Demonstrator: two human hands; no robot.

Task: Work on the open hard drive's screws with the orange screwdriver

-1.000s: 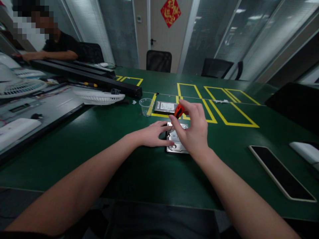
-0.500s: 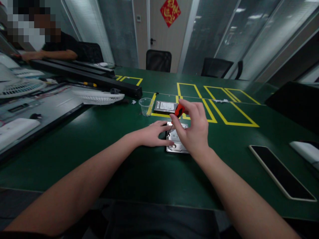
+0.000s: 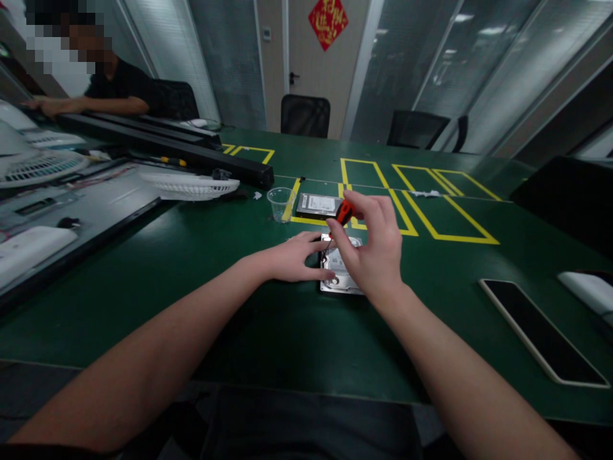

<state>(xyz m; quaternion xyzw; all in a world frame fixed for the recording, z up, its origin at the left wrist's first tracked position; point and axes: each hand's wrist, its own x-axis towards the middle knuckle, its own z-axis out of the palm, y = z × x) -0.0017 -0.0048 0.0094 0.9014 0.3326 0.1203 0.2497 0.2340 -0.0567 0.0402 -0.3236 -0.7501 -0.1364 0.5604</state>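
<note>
A silver hard drive [image 3: 347, 281] lies on the green table in front of me, partly hidden by both hands. My left hand [image 3: 297, 257] rests at its left side, thumb and fingers spread, with their tips on the top cover. Above the drive, my right hand [image 3: 376, 246] pinches the handle of a red and black screwdriver [image 3: 345, 212]. The tool is tilted, its thin shaft pointing down to the left part of the cover near my left fingers. Whether the tip sits in a screw is too small to tell.
Just behind are a second hard drive [image 3: 318, 205] and a clear plastic cup [image 3: 281, 204]. A phone [image 3: 541, 329] lies at right. Fan parts [image 3: 191, 185], black bars [image 3: 191, 150] and a large panel [image 3: 96, 217] fill the left side. A person [image 3: 119, 89] sits at far left.
Almost nothing differs. The screwdriver handle has turned or tilted slightly in my right fingers; my left hand and the hard drive stay in place.
</note>
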